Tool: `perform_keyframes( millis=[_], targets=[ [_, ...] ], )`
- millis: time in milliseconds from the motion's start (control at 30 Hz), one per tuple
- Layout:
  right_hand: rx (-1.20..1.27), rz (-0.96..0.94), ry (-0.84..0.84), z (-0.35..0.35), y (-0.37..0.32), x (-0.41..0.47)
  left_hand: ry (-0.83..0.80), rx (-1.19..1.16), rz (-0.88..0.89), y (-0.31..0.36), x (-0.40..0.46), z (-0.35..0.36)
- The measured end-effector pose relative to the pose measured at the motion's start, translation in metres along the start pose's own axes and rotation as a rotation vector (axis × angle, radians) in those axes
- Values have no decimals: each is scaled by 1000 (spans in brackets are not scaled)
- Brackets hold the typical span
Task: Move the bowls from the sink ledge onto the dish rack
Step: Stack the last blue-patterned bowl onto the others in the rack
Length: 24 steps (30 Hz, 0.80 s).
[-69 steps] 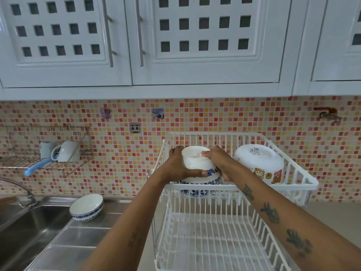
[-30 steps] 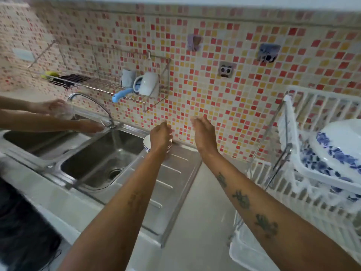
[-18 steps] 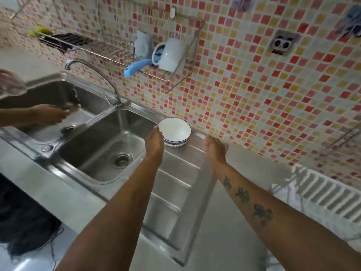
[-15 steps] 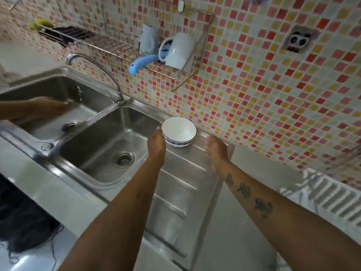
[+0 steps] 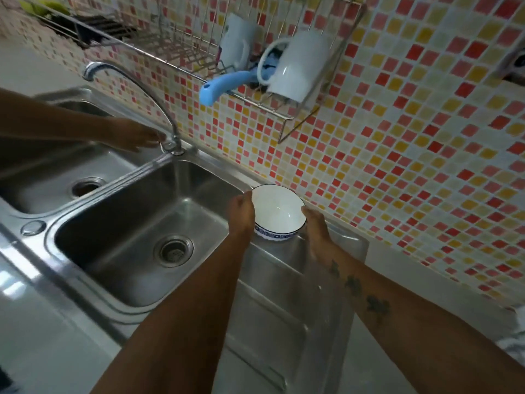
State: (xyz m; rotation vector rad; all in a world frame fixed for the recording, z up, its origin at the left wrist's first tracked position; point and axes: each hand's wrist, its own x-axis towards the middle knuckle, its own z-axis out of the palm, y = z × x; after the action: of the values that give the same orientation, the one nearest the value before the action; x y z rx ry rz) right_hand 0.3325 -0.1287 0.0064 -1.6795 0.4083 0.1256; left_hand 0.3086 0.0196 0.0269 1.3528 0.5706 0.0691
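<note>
A white bowl (image 5: 277,213) with a blue patterned band sits upright on the steel sink ledge (image 5: 289,302), at its far end, close to the tiled wall and just right of the right-hand basin (image 5: 133,237). The left hand (image 5: 241,214) touches the bowl's left rim and the right hand (image 5: 314,223) its right side, the two hands cupping it between them; whether either grip has closed tight on it I cannot tell, as the fingers are partly hidden. Another person's hand (image 5: 133,136) reaches toward the base of the faucet (image 5: 136,89). On the wall, a wire shelf (image 5: 199,69) holds a white mug (image 5: 297,66) and a blue handle (image 5: 224,83)
</note>
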Motion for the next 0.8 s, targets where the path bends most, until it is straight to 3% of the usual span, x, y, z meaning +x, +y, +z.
perform_keyframes(
  millis=[267,500,800],
  targets=[
    [112,26,5,9,18,30,-21,-139,2,-24,39,16],
    [210,22,34,22,31,33,99,-174,-33,-34,46,29],
    [366,35,109,4,-6,-26,128,-229,-8,-16,-5,34]
  ],
)
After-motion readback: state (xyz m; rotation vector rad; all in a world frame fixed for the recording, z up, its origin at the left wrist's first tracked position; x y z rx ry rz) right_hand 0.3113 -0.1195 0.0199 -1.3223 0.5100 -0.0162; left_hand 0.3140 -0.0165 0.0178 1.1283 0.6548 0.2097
